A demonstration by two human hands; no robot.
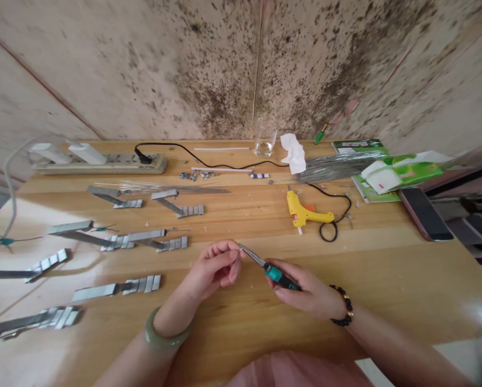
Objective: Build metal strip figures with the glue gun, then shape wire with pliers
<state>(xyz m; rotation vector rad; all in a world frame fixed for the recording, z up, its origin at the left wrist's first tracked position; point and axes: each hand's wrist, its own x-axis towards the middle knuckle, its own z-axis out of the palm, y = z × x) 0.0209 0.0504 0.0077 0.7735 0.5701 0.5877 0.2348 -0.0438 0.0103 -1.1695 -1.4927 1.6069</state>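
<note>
My right hand [301,287] is wrapped round the green and black handles of needle-nose pliers [279,275]. Their slim metal jaws point up and left and meet a thin wire [237,257] at the fingertips of my left hand [218,269]. That wire is pinched between my left thumb and forefinger; its full shape is too small to make out. Both hands are above the front middle of the wooden table [241,322]. Beyond them lies a yellow hot glue gun [303,209] with a black cord.
Folded grey strip pieces [144,236] cover the left side. Behind stand a power strip [103,164] and a glass of water [264,142]. Toward the right are a wire bundle [337,165], a crumpled tissue [293,151], a green tissue pack [405,172] and a phone [426,214].
</note>
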